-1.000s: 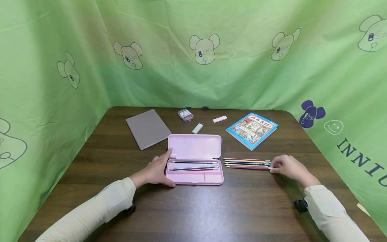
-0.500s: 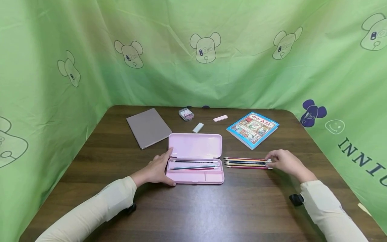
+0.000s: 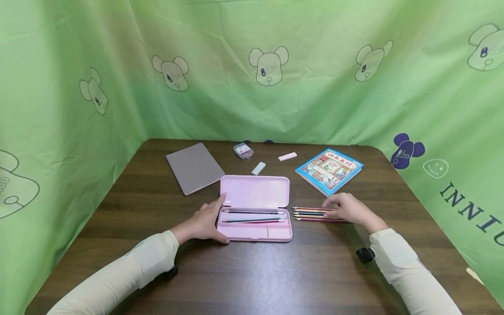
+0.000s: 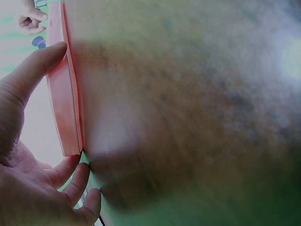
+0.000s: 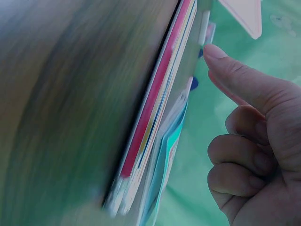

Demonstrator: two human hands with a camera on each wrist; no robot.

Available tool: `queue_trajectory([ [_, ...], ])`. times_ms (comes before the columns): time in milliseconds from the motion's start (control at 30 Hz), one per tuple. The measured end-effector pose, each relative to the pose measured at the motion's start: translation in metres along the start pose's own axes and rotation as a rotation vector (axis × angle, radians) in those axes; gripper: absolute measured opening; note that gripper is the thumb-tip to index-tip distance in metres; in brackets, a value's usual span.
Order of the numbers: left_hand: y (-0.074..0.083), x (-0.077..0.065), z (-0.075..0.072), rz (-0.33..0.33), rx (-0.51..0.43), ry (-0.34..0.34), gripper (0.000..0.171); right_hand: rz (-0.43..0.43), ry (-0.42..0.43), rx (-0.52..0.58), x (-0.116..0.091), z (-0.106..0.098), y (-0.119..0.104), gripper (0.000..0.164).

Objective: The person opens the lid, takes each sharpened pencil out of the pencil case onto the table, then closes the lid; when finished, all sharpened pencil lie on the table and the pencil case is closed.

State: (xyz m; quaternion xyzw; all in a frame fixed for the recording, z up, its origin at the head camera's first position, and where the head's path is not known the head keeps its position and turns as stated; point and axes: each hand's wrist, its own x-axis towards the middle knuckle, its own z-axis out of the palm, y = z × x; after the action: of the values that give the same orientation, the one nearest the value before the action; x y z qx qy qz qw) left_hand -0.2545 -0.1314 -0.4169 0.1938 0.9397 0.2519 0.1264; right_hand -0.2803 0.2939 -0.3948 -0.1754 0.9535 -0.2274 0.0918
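Note:
A pink pencil case point(image 3: 255, 191) lies with its lid up in the middle of the table, several pencils point(image 3: 253, 218) inside its long compartment. My left hand point(image 3: 202, 222) grips the case's left end, thumb at the front corner and fingers towards the back. The left wrist view shows the thumb against the case's pink side point(image 4: 65, 108). To the right of the case lies a row of several pencils point(image 3: 315, 219), points leftward. My right hand point(image 3: 352, 211) is over the row's right half, nothing held. In the right wrist view thumb and forefinger extend above the pencils point(image 5: 151, 96), other fingers curled.
Behind the case are a white eraser point(image 3: 258, 168), a small clear box point(image 3: 243, 151) and a pale pink bar point(image 3: 287, 156). A grey notebook point(image 3: 195, 168) lies back left, a blue-bordered book point(image 3: 330, 170) back right. Green cloth point(image 3: 220, 105) hangs around the table.
My right hand has moved left along the loose pencils, from their eraser ends towards the middle of the row. My left hand stays on the case.

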Motion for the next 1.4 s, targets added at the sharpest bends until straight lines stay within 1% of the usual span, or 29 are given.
queue_trajectory([
  [133,0.0,-0.001,0.002,-0.005,0.0,-0.004,0.129,-0.06,0.0,0.012,0.009,0.009,-0.011,0.022],
  [267,0.0,-0.001,0.002,-0.002,0.003,-0.004,0.129,-0.099,-0.012,0.035,0.018,0.016,-0.024,0.022],
  [367,0.0,-0.001,0.001,0.001,0.004,0.003,0.129,-0.115,-0.032,0.046,0.026,0.018,-0.035,0.02],
  [600,0.001,-0.001,0.0,-0.007,0.003,-0.005,0.129,-0.228,-0.095,0.066,0.042,0.027,-0.061,0.017],
  [733,0.001,-0.001,0.0,-0.009,0.004,-0.01,0.129,-0.251,-0.144,0.055,0.05,0.037,-0.073,0.015],
  [867,0.002,0.0,-0.001,-0.004,0.0,-0.008,0.129,-0.266,-0.174,-0.013,0.056,0.047,-0.083,0.015],
  [967,0.002,0.0,-0.001,0.003,0.004,-0.005,0.129,-0.279,-0.178,-0.076,0.059,0.052,-0.088,0.013],
  [1033,0.001,0.001,-0.001,0.004,0.007,-0.006,0.129,-0.282,-0.178,-0.096,0.06,0.054,-0.091,0.012],
  [1233,0.001,0.001,-0.001,-0.005,0.008,-0.007,0.129,-0.292,-0.18,-0.1,0.062,0.056,-0.096,0.009],
  [1400,0.0,0.001,-0.001,-0.004,0.005,-0.011,0.129,-0.282,-0.19,-0.098,0.063,0.055,-0.097,0.014],
])
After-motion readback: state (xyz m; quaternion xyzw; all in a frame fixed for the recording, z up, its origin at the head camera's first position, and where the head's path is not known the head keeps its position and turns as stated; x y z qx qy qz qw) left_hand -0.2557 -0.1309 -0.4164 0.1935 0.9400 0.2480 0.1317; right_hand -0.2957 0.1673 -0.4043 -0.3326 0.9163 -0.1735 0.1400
